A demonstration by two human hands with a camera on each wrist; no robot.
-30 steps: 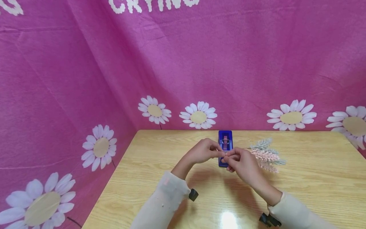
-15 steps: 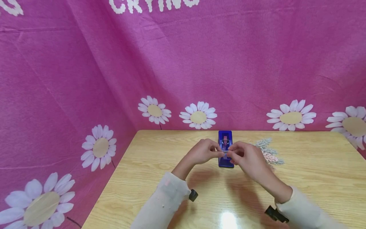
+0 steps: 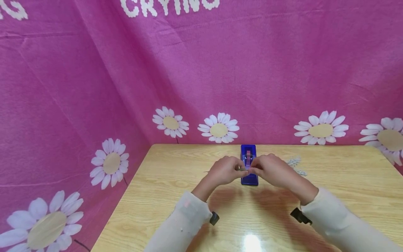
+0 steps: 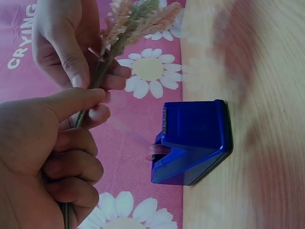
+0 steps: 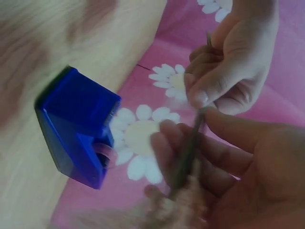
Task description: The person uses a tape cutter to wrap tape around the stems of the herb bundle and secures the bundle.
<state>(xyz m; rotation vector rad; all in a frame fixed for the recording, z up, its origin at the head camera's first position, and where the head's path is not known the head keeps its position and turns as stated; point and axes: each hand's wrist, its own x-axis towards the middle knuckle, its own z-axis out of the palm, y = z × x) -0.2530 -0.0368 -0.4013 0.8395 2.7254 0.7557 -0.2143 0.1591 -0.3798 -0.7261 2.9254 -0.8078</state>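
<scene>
A small bunch of dried-looking flowers, with pink and pale grey-green fluffy heads (image 4: pixel 143 21), is held sideways in the air. My left hand (image 3: pixel 225 170) grips its thin stems, fingers curled round them, the stem ends poking out beyond the little-finger side. My right hand (image 3: pixel 270 169) pinches the stems (image 5: pixel 188 157) between thumb and fingers, nearer the heads. The thumbs and fingertips of both hands meet closely on the stems. Behind the hands in the head view stands a blue tape dispenser (image 3: pixel 249 180) with a pinkish tape roll (image 4: pixel 158 150), partly covered by the fingers.
The dispenser rests on a light wooden table (image 3: pixel 176 164) near its back edge. A pink cloth backdrop (image 3: pixel 252 70) with white daisies hangs behind and along the left side. Dark wrist-worn cameras (image 3: pixel 214 218) show below both sleeves.
My right hand shifts rightward, then returns toward the left hand and turns more palm-down over the stems. The flower heads are now mostly hidden behind it in the head view.
</scene>
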